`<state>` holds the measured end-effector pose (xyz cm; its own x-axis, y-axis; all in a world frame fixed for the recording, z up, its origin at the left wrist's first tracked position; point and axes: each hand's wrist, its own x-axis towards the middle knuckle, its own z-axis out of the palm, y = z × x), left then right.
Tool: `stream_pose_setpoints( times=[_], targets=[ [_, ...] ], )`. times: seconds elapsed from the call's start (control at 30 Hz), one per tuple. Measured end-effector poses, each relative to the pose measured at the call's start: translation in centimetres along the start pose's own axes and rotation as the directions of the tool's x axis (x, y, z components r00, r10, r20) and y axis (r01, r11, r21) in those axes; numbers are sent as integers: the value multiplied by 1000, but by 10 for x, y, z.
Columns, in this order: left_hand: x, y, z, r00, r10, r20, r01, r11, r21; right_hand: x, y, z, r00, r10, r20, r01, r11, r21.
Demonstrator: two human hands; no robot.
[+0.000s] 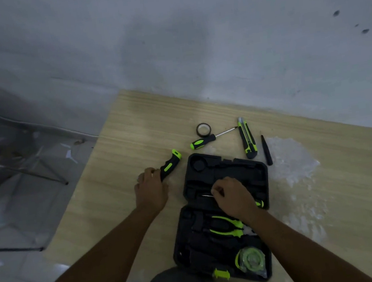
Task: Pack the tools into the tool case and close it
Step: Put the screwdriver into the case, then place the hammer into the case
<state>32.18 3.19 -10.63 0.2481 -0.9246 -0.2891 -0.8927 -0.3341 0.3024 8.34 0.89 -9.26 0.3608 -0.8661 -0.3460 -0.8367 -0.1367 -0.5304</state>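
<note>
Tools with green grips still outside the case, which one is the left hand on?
The hammer-like handle left of the case; the left hand covers its near end. The screwdriver and utility knife lie untouched.

Your one head camera looks forward and steeply down from above the desk point(132, 128), close over your own forearms. It faces the far wall point(190, 34), with floor point(24, 207) on your left. The wide lens bends the edges, and the desk sits tilted in frame.

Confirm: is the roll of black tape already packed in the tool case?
No, the roll of black tape lies on the wooden table, beyond the open tool case.
</note>
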Motion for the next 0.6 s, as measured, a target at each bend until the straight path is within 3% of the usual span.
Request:
stream_pose_setpoints(
  times=[0.13, 0.27, 0.6],
  targets=[
    [11, -14, 3, 991, -67, 120, 62, 997, 46, -4, -10, 10, 1000, 23, 7, -23, 999, 32],
    [17, -16, 7, 992, -55, 114, 54, 999, 9, -12, -7, 12, 998, 61, 15, -62, 997, 39],
    [22, -33, 1, 984, 111, 140, -105, 993, -48, -34, -12, 12, 997, 65, -50, -60, 993, 97]
  ],
)
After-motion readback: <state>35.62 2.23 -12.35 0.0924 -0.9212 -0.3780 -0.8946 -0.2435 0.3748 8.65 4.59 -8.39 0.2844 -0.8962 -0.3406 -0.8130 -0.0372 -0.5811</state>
